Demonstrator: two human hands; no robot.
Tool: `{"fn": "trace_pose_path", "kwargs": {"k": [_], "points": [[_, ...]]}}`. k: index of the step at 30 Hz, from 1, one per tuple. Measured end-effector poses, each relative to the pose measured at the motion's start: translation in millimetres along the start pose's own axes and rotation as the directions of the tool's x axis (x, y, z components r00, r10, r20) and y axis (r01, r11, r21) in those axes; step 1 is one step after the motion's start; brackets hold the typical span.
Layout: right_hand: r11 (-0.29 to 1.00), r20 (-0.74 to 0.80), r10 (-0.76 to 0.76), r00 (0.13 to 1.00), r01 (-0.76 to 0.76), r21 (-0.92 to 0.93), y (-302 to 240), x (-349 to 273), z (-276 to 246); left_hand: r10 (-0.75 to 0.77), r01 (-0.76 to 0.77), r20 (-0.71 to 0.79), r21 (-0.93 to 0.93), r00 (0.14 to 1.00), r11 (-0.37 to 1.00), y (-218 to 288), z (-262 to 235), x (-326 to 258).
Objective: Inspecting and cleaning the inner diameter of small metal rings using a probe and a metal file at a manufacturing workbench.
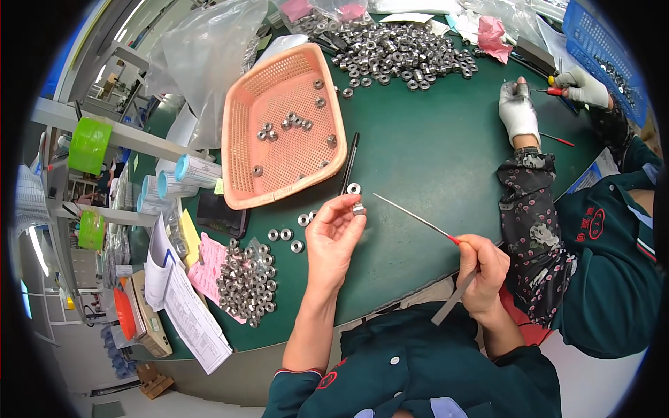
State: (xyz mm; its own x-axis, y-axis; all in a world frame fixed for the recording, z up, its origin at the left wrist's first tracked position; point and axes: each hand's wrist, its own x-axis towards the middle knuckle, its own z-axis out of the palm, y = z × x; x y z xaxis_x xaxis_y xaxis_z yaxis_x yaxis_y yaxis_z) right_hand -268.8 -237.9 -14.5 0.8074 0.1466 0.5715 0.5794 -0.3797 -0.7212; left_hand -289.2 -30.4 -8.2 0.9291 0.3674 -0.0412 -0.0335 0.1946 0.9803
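Observation:
My left hand pinches a small metal ring between thumb and fingers, above the green table. Just beyond its fingertips another metal ring lies by the end of a black pen-like stick. In my closed right hand is a needle file with a red handle, its thin tip pointing left toward the ring but apart from it. A flat grey metal strip also sticks out of that hand, slanting down. Several loose rings lie left of my left hand.
A pink plastic basket holds several rings. Ring heaps lie at the back and at left, beside papers. At right, a co-worker's gloved hands hold a red-handled tool near a blue basket.

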Motion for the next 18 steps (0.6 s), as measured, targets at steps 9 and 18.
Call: {"fn": "trace_pose_path", "kwargs": {"k": [9, 18], "points": [[0.999, 0.071, -0.050, 0.996, 0.050, -0.001, 0.4, -4.2, 2.3, 0.291, -0.244, -0.004, 0.534, 0.957, 0.809, -3.0, 0.8, -1.8], [0.999, 0.108, -0.053, 0.993, 0.054, -0.001, -0.7, -3.0, 2.3, 0.344, -0.275, 0.005, 0.610, 0.939, 0.743, -2.2, 3.4, -3.3]]}}
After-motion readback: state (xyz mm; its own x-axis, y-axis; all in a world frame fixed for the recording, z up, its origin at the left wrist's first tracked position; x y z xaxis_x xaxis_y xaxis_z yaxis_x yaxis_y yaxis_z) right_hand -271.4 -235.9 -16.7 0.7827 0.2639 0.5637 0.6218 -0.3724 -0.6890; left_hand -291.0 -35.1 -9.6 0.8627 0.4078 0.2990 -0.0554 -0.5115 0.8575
